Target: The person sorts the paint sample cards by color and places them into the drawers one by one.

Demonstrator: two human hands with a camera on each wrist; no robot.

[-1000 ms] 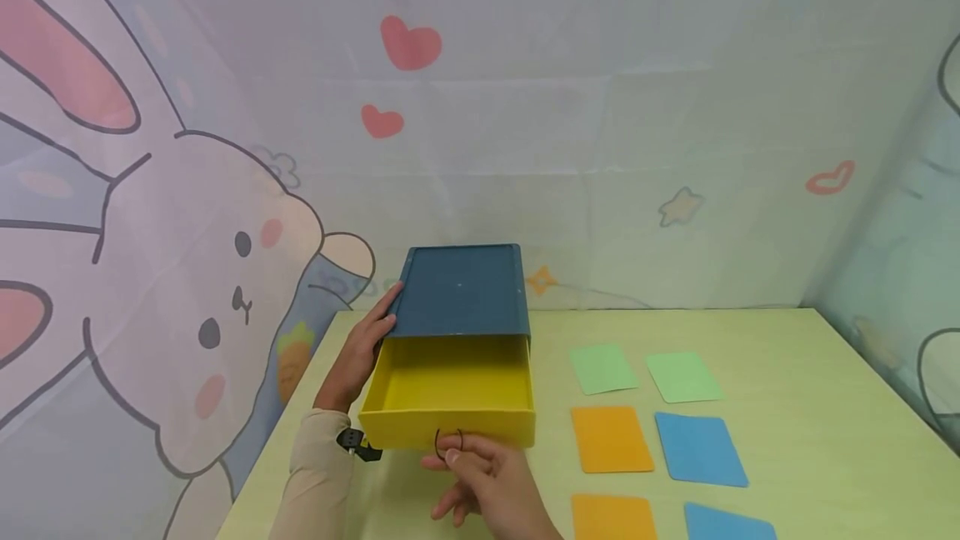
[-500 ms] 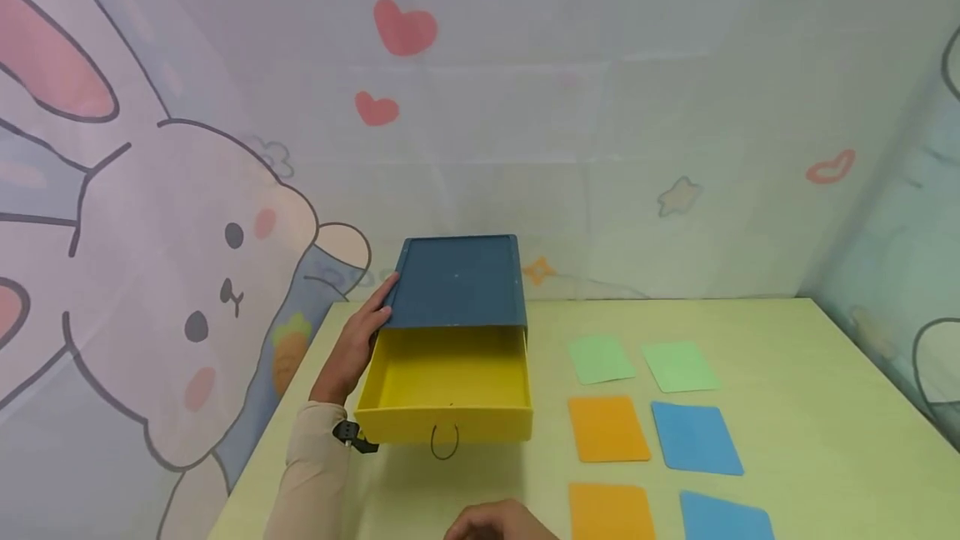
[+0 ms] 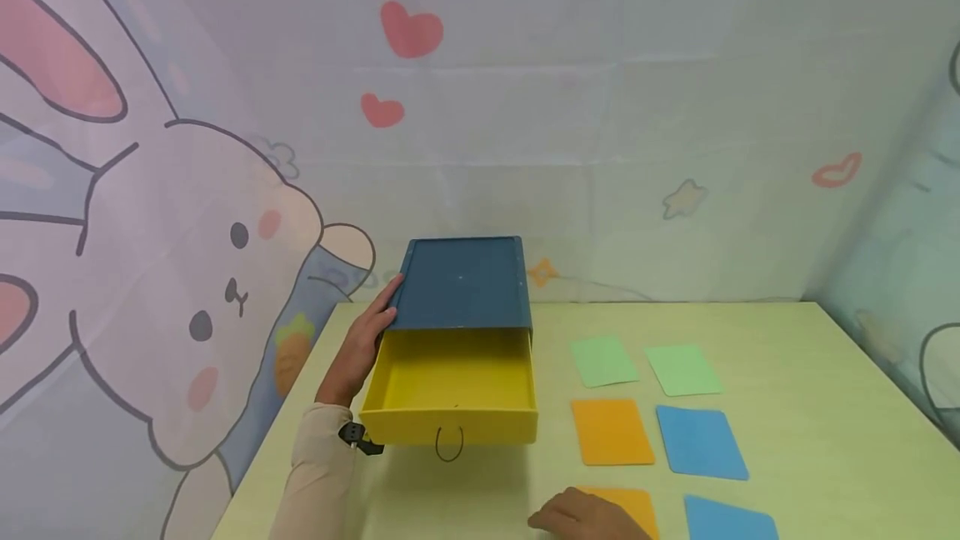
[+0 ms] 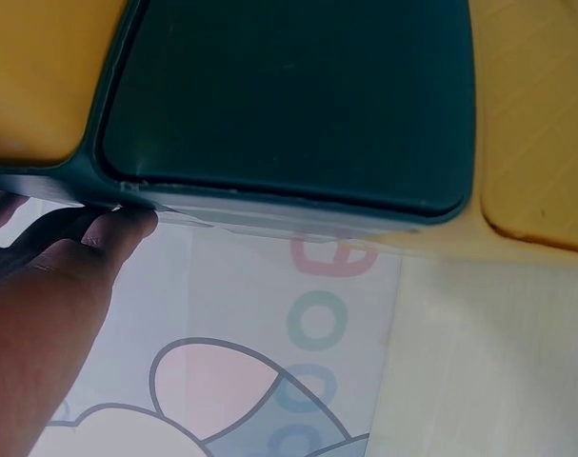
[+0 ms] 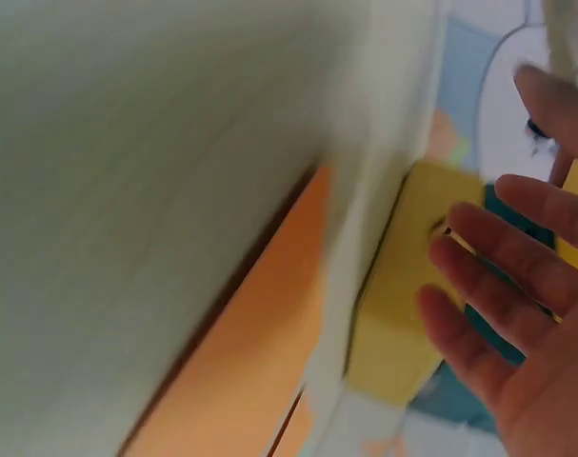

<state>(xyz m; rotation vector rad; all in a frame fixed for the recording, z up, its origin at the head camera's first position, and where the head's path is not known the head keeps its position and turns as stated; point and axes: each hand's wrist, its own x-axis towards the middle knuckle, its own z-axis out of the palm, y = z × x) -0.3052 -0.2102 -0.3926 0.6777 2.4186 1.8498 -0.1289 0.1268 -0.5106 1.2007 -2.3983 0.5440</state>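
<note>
A dark blue box casing [image 3: 459, 282] stands toward the back of the table, its yellow drawer [image 3: 450, 427] pulled out at the front. Nothing lies on the visible floor of that drawer, and a thin dark loop handle [image 3: 448, 461] hangs from its front. My left hand [image 3: 362, 350] rests against the casing's left side, fingers extended along the edge. Low in the head view, my right hand [image 3: 588, 517] overlaps the near orange card [image 3: 639, 508]. The right wrist view shows the fingers [image 5: 517, 257] of that hand spread and holding nothing.
Right of the drawer lie another orange card [image 3: 612, 432], two blue cards [image 3: 702, 442] and two green cards [image 3: 603, 362]. A cloth backdrop [image 3: 600, 123] with a rabbit drawing rises behind the table [image 3: 810, 407]. A black strap [image 3: 360, 437] circles my left wrist.
My right hand has let go of the drawer's loop handle, drawn back toward me, then moved right over the near orange card. My left hand stays at the casing.
</note>
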